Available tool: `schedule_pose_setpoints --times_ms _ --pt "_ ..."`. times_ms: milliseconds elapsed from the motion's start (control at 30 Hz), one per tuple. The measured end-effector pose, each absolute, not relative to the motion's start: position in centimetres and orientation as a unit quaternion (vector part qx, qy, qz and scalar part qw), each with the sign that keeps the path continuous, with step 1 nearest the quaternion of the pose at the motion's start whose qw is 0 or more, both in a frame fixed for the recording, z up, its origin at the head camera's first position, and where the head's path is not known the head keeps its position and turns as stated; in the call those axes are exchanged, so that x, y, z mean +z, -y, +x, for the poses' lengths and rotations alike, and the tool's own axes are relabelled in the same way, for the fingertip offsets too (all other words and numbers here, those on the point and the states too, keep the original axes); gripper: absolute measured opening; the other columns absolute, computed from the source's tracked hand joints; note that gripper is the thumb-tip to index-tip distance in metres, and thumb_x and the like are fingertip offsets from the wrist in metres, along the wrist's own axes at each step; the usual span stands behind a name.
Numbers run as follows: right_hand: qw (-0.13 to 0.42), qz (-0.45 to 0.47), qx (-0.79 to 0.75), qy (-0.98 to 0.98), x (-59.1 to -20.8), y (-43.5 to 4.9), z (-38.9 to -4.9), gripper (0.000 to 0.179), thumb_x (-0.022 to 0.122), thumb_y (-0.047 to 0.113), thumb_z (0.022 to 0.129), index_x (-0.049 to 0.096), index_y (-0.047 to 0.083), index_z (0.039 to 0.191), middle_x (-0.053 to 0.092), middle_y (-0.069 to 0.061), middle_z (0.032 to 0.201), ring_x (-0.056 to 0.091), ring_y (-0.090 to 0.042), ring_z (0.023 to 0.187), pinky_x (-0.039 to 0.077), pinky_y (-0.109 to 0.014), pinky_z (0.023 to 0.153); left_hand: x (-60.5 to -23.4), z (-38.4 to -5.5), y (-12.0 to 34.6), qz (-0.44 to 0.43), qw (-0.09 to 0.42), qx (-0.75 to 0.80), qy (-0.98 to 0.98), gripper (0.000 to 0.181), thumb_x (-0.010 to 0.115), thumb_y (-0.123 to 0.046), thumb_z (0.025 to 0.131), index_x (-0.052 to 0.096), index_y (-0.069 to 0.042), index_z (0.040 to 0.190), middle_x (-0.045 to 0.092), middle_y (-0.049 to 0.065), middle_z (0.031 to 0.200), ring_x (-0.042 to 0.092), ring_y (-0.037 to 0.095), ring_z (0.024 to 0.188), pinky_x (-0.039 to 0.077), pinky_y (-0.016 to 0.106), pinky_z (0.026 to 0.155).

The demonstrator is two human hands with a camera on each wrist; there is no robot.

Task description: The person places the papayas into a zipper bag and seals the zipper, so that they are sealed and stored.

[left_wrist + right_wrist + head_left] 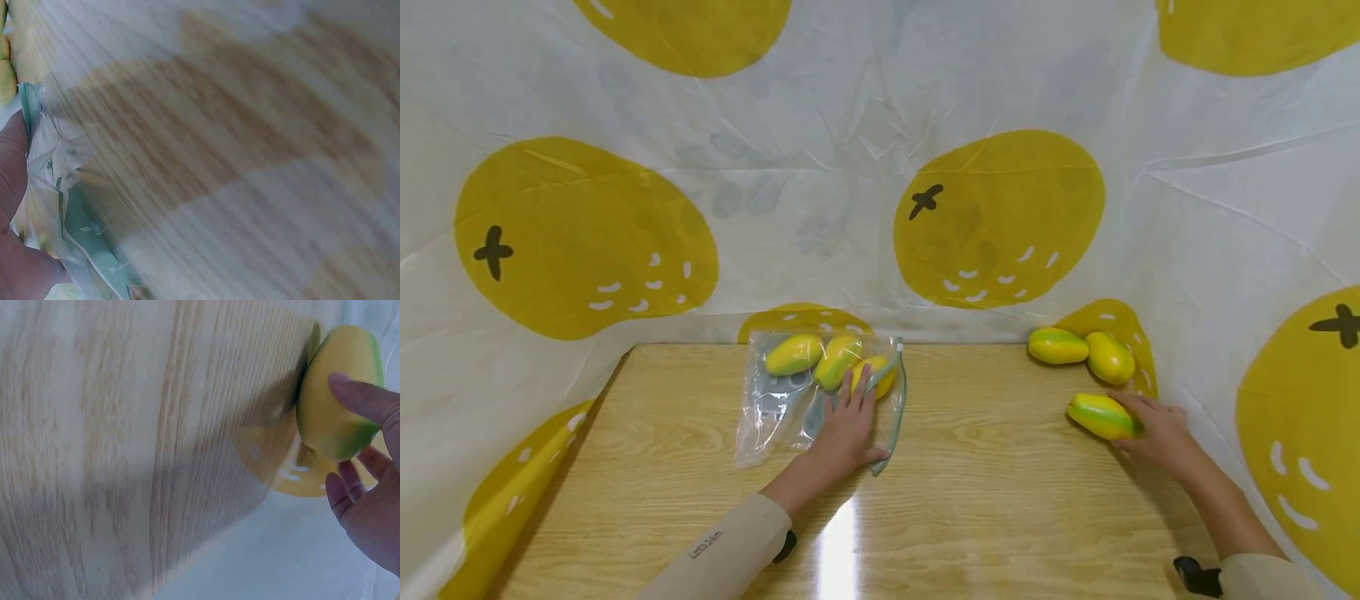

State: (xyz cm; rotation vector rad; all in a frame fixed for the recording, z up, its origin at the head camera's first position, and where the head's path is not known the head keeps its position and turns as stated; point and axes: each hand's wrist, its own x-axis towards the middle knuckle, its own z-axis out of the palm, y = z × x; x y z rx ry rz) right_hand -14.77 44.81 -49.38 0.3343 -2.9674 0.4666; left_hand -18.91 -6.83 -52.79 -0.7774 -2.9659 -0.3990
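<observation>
On the left of the table lies a clear zip bag [760,437] with a green-grey zip edge and three yellow-green mangoes inside, one a mango [793,355] at its far left. My left hand [846,429] rests on the bag near its opening at the right, fingers extended toward the nearest mango and thumb at the zip edge [26,103]. My right hand [1161,437] grips another mango [1101,417] at its right end, close over the table. Thumb and fingers lie on opposite sides of this mango [337,400].
Two more mangoes, one a greener mango [1057,346] and one a rounder-looking mango [1110,358], lie at the table's back right corner. A white cloth [805,217] printed with yellow fruit hangs behind and along both sides of the wooden table [970,500].
</observation>
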Motion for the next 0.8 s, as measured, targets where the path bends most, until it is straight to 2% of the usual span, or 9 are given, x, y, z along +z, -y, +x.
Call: schedule_pose_setpoints --times_ms 167,267,600,800 --pt "0.032 0.104 0.212 0.971 -49.4 -44.1 -14.9 0.080 0.089 0.012 0.078 0.049 -0.003 0.145 0.052 -0.038 0.134 0.048 -0.059 0.118 0.035 -0.067 0.093 -52.7 -19.0 6.9 -0.251 0.022 -0.131 0.959 0.122 0.087 -0.059 0.073 0.027 0.000 0.160 -0.003 0.017 0.174 0.003 0.045 0.159 0.036 0.077 0.106" --pt "0.016 0.103 0.245 0.964 -49.5 -43.7 -14.9 0.080 0.087 0.011 0.080 0.045 -0.005 0.147 0.048 -0.039 0.139 0.046 -0.061 0.122 0.038 -0.074 0.092 -52.7 -18.9 6.9 -0.252 0.021 -0.132 0.959 0.121 0.087 -0.059 0.073 0.027 0.000 0.160 -0.003 0.017 0.174 0.003 0.045 0.159 0.035 0.078 0.106" --pt "0.017 0.116 0.271 0.955 -49.4 -42.2 -15.1 0.078 0.085 0.011 0.084 0.043 -0.009 0.147 0.047 -0.038 0.145 0.043 -0.059 0.129 0.035 -0.072 0.098 -52.6 -19.0 6.9 -0.255 0.027 -0.139 0.956 0.121 0.088 -0.057 0.073 0.027 0.001 0.160 -0.001 0.018 0.174 0.006 0.047 0.158 0.037 0.078 0.105" --pt "0.014 0.124 0.274 0.954 -48.6 -40.4 -15.8 0.080 0.085 0.015 0.085 0.043 -0.006 0.150 0.047 -0.036 0.147 0.044 -0.058 0.131 0.037 -0.071 0.099 -52.6 -19.0 7.0 -0.257 0.030 -0.133 0.957 0.122 0.088 -0.058 0.073 0.026 0.001 0.161 0.000 0.018 0.174 0.007 0.047 0.158 0.038 0.077 0.105"
